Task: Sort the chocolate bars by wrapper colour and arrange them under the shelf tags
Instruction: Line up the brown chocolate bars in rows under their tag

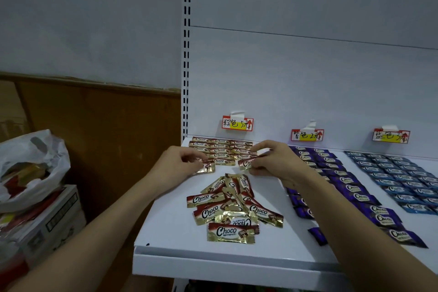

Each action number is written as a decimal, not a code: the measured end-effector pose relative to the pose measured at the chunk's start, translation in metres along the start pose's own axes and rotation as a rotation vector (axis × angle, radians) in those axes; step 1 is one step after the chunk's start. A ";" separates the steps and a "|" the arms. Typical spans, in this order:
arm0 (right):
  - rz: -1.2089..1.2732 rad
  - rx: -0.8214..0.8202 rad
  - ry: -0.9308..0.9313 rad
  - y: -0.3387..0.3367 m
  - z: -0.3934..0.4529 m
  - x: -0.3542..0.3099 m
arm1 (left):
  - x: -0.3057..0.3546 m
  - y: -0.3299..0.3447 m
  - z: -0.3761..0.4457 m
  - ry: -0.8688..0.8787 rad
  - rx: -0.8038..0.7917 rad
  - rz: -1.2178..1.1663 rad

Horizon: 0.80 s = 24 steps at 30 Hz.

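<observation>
The left hand (176, 161) pinches a brown-and-gold Choco bar (205, 166) between thumb and curled fingers, its grip closed on the bar's left end, the bar lying low over the white shelf (166, 227) at the near left corner of the sorted brown rows. The right hand (272, 159) likewise pinches a second brown-and-gold bar (245, 163), fingers curled round its right end, at the near right corner of those rows. Whether either bar touches the shelf cannot be told.

Just behind both hands lie the sorted brown bars (221, 149), set flat in 3 columns, reaching back to the rear panel under the left shelf tag (237, 124), a red-bordered card with handwritten characters, a yellow patch and a red arrow. In front of the hands, near the shelf's middle, sits a loose pile of brown-and-gold bars (233, 206), overlapping at odd angles, 1 turned face down.

To the right, partly hidden by the right forearm, the purple bars (355, 187) run in rows from the back to the front edge, under the middle shelf tag (307, 135). 1 purple bar (318, 236) lies apart near the front edge. Further right, the blue bars (400, 178) lie in neat rows under the right shelf tag (391, 136).

Left of the shelf, a white plastic bag (30, 163) with coloured contents rests on a cardboard box (54, 218), against a brown wooden wall panel (106, 130).
</observation>
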State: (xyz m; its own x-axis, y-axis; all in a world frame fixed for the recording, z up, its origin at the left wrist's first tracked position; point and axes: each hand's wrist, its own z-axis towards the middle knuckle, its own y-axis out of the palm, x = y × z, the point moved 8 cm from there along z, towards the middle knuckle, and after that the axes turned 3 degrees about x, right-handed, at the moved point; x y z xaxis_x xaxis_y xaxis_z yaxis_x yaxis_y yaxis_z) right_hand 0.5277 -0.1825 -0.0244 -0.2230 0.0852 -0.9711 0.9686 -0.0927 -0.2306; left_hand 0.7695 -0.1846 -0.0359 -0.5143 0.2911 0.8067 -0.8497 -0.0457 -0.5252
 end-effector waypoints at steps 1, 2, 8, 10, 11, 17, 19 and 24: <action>-0.089 0.016 -0.020 -0.001 0.001 0.001 | 0.000 0.001 0.001 0.017 -0.019 0.028; -0.232 0.033 -0.059 -0.002 0.002 0.000 | 0.000 0.001 0.001 0.027 -0.044 0.063; -0.651 0.017 -0.203 0.001 0.008 -0.011 | 0.003 0.006 0.005 0.065 -0.217 0.254; -0.538 0.013 -0.200 0.003 0.011 -0.012 | 0.004 0.006 0.005 0.082 -0.232 0.274; -0.485 0.017 -0.192 0.004 0.013 -0.013 | 0.005 0.007 0.005 0.094 -0.236 0.281; -0.403 0.071 -0.133 0.012 0.032 -0.012 | 0.005 0.007 0.005 0.170 -0.190 0.274; -0.504 0.095 -0.176 0.013 0.036 -0.013 | 0.005 0.006 0.004 0.198 -0.160 0.293; -0.904 0.181 -0.317 0.022 0.029 -0.017 | 0.005 0.003 0.001 0.288 -0.088 0.385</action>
State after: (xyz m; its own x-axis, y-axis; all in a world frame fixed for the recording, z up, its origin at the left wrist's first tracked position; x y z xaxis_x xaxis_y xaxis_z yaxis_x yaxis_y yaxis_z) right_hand 0.5494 -0.2144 -0.0146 -0.9190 -0.0693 -0.3881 0.3915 -0.2768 -0.8776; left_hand 0.7643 -0.1839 -0.0328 -0.7258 0.5223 0.4477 -0.5846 -0.1252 -0.8016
